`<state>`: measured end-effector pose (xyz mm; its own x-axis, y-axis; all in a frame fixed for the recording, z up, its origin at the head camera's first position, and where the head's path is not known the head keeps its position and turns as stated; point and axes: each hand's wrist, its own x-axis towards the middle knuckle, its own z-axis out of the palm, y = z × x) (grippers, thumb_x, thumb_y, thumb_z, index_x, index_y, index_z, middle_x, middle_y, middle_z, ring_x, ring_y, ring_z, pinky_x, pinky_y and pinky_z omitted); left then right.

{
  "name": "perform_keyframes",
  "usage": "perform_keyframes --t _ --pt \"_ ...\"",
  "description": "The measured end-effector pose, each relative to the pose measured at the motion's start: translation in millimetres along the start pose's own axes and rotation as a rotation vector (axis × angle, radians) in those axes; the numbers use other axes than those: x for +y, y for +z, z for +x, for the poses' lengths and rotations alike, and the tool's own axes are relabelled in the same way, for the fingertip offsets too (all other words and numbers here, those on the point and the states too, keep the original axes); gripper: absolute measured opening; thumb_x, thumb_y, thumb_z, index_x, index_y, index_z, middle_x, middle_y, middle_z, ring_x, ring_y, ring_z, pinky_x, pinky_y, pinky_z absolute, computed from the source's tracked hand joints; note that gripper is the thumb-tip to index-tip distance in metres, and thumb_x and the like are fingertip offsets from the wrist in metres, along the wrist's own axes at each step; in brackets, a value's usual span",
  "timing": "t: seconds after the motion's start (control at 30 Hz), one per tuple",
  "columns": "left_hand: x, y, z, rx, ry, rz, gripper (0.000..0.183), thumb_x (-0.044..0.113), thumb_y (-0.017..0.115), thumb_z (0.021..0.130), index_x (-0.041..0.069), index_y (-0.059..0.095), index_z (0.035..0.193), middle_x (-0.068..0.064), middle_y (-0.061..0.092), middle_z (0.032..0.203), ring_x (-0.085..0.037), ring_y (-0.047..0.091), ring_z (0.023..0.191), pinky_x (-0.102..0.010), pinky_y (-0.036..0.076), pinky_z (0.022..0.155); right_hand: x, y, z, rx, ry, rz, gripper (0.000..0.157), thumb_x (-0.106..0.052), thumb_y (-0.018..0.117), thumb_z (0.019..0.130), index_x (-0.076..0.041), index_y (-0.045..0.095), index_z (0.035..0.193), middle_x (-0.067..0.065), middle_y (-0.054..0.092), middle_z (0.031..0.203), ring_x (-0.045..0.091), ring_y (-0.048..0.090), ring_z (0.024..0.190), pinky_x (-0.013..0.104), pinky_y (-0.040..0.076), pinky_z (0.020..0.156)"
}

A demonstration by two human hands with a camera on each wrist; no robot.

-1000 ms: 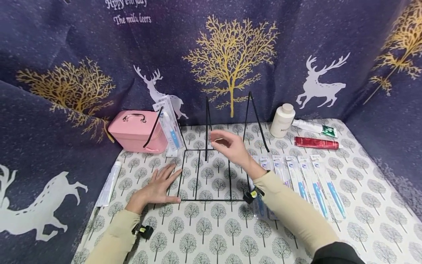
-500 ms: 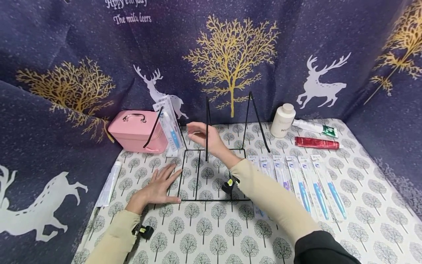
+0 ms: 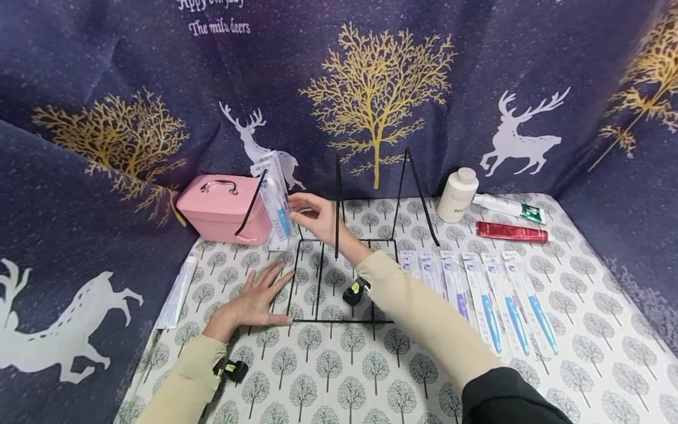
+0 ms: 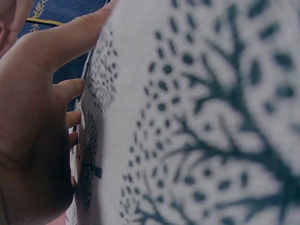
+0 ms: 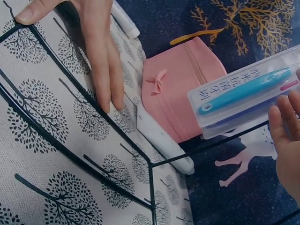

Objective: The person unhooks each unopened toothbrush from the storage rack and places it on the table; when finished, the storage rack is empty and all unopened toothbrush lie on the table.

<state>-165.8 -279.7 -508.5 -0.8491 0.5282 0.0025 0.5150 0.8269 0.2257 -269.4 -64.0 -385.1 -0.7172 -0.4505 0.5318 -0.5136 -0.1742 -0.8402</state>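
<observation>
My left hand (image 3: 258, 298) rests spread on the tablecloth, its thumb and fingertips at the left edge of a black wire display rack (image 3: 339, 321). Packaged toothbrushes (image 3: 277, 209) hang from the rack's left hook, one with a blue handle in front. My right hand (image 3: 316, 217) reaches between the hooks, fingers loosely bent and nothing visible in them. Its fingertips are right beside the right edge of the hanging packs; whether they touch cannot be told. In the right wrist view, the fingers (image 5: 276, 123) lie close to the blue toothbrush pack (image 5: 248, 91).
A pink case (image 3: 225, 209) stands behind the left hook. White tubes lie at left (image 3: 177, 292) and back right (image 3: 500, 204), near a red tube (image 3: 511, 232) and a cream bottle (image 3: 458, 195). Several packaged toothbrushes (image 3: 489, 303) lie in a row right of the rack.
My right hand has moved left across the rack to the hanging toothbrush packs. The left hand has stayed in place. The head view has shifted slightly.
</observation>
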Motion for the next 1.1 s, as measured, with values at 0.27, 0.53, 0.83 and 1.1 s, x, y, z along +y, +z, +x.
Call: perform_keyframes --t 0.27,0.53,0.83,1.1 --pt "-0.8 0.9 2.4 -0.007 -0.006 0.008 0.106 0.077 0.054 0.066 0.017 0.019 0.147 -0.014 0.010 0.153 -0.036 0.008 0.139 -0.068 0.008 0.104 6 4.6 4 0.015 0.004 -0.027 0.034 0.007 0.060 0.082 0.013 0.053 0.115 0.031 0.061 0.103 0.037 0.061 0.090 0.036 0.054 0.081" --pt "-1.6 1.4 2.8 -0.001 -0.004 0.014 0.107 0.075 0.057 0.065 0.016 0.021 0.146 -0.016 0.011 0.152 -0.039 0.008 0.138 -0.070 0.009 0.102 7 14.8 6 0.044 0.075 -0.132 0.027 -0.001 0.061 0.085 0.007 0.058 0.111 0.023 0.065 0.101 0.025 0.064 0.092 0.021 0.053 0.079" --pt "-3.3 3.8 3.1 0.001 0.006 0.028 0.107 0.076 0.055 0.066 0.015 0.020 0.146 -0.016 0.011 0.152 -0.039 0.009 0.138 -0.070 0.010 0.102 12 25.5 4 0.101 0.071 -0.227 0.023 -0.003 0.062 0.085 0.003 0.062 0.106 0.017 0.068 0.098 0.022 0.065 0.090 0.019 0.053 0.076" --pt "-3.3 3.8 3.2 -0.025 -0.019 0.043 0.107 0.079 0.051 0.066 0.017 0.018 0.147 -0.015 0.010 0.153 -0.037 0.007 0.139 -0.070 0.009 0.103 4 27.4 -3 0.106 0.014 -0.214 0.023 -0.001 0.061 0.084 0.006 0.060 0.106 0.020 0.067 0.096 0.026 0.065 0.087 0.016 0.053 0.072"
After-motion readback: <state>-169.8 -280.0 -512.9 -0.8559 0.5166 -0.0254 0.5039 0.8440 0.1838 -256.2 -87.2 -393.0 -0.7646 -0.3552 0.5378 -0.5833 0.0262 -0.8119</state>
